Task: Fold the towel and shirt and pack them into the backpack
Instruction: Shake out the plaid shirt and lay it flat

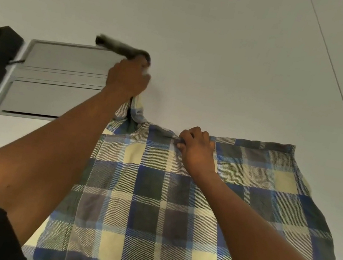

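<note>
Across the lower middle and right of the frame the plaid shirt (152, 206) lies flat on the white table (226, 47). The right hand (196, 150) pinches cloth near the collar, while the left hand (127, 76), at centre-left, grips a blurred, lifted piece of it, probably a sleeve. To fold well, keep the right hand pinned as anchor and lay that piece straight across the body; the grey floor-box lid (60, 80) sits at left.

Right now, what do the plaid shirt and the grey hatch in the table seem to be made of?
Plaid shirt: soft woven cloth, probably cotton flannel; diagonal weave and stitched seams show, matte. Grey hatch: probably brushed metal, possibly plastic; flat rigid panels with a dull sheen.
</note>
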{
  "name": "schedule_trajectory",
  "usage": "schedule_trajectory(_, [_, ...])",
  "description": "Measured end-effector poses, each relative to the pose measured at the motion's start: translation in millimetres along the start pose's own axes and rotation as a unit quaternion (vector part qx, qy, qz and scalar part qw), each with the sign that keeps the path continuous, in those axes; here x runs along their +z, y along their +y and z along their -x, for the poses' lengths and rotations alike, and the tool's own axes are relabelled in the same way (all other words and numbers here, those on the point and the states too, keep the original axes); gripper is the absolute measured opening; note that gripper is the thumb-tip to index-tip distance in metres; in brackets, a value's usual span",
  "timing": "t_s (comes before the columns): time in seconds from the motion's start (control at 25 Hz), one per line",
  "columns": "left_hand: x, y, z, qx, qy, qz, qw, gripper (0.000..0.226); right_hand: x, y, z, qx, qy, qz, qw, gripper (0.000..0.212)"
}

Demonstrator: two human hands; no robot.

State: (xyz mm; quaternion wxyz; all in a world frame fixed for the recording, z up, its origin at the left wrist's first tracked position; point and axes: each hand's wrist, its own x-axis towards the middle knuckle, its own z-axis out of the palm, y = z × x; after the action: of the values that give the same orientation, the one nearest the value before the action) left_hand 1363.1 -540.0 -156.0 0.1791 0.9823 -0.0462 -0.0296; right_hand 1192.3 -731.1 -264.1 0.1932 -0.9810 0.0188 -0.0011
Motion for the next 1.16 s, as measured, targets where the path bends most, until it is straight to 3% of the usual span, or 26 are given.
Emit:
schedule_trajectory(0.08, [10.0,-5.8,15.9,0.085,-0.144,0.056,0.984,0.066,1.7,0.0,0.2,0.001,0.001,0.003,1.0,0.018])
schedule_trajectory(0.12, [16.2,-7.0,25.3,0.115,-0.159,0.065,0.978,0.076,2.3,-0.1,0.2,0.003,-0.003,0.006,1.0,0.019])
schedule_trajectory(0.24, [35.0,-5.4,63.9,0.161,-0.008,0.022,0.987,0.075,0.9,-1.8,2.6,0.018,-0.009,-0.038,0.999,0.026])
schedule_trajectory(0.32, [51.0,-5.2,105.6,0.149,0.038,0.004,0.988,0.066,-4.8,-2.4,13.3,0.025,0.005,-0.102,0.994,0.045])
schedule_trajectory(0.44, [82.5,-1.2,186.7,0.112,-0.004,0.008,0.994,0.062,-3.8,-5.1,55.6,0.001,0.028,-0.093,0.995,0.062])
schedule_trajectory(0.52, [106.9,-2.0,234.7,0.094,-0.065,-0.036,0.993,0.066,3.3,-7.9,90.0,-0.015,-0.009,-0.047,0.999,0.065])
schedule_trajectory(0.6, [124.1,-8.3,259.8,0.087,-0.076,-0.102,0.988,0.067,10.6,-4.5,111.3,-0.027,-0.05,0.022,0.998,0.066])
schedule_trajectory(0.72, [129.0,-19.3,262.2,0.079,-0.072,-0.12,0.987,0.073,10.0,14.0,114.7,-0.03,-0.06,0.077,0.995,0.067])
schedule_trajectory(1.0, [104.6,-78.2,259.8,0.019,-0.074,-0.106,0.991,0.08,-22.2,90.6,129.9,0.08,-0.053,0.1,0.99,0.073])
schedule_trajectory(1.08, [99.7,-70.6,257.2,0.004,-0.062,-0.115,0.991,0.077,-31.3,96.8,125.3,0.116,-0.047,0.093,0.988,0.076])
schedule_trajectory(1.16, [103.7,-42.0,244.7,0.043,-0.053,-0.09,0.994,0.071,-33.2,84.5,109.8,0.095,-0.05,0.076,0.991,0.077])
